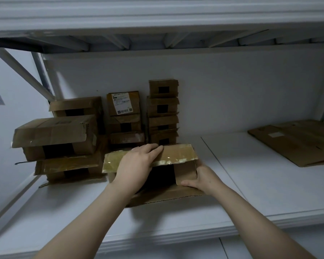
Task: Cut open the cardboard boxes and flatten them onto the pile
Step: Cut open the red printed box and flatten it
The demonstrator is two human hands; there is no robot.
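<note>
On the white shelf [251, 184], near its front edge, sat the open cardboard box [176, 156] I was working on, its mouth turned toward me and its bottom flap lying flat on the board. My left hand [137, 165] lay palm down across the taped top flap [178, 153], fingers spread and pressing rather than closed around anything. My right hand [204, 178] gripped the box at its 3 o'clock side, thumb on the inner side flap and the fingers hidden behind the wall.

At 10 o'clock from the box stood a stack of larger boxes [56, 135], three high, the top one with its flap hanging forward; another box [77, 106] sat behind them. At 12 o'clock, just behind my left fingertips, rose two columns of small boxes: one topped by a box with a white shipping label [123, 102], the other a taller column [163, 111] against the back wall. These crowded the box on its far and left sides, with almost no gap between it and the nearest ones.

At 2 o'clock, well apart, flattened cardboard [295, 143] lay on the same shelf near the right upright. Overhead ran the underside of the next shelf [157, 40], with its braces.
</note>
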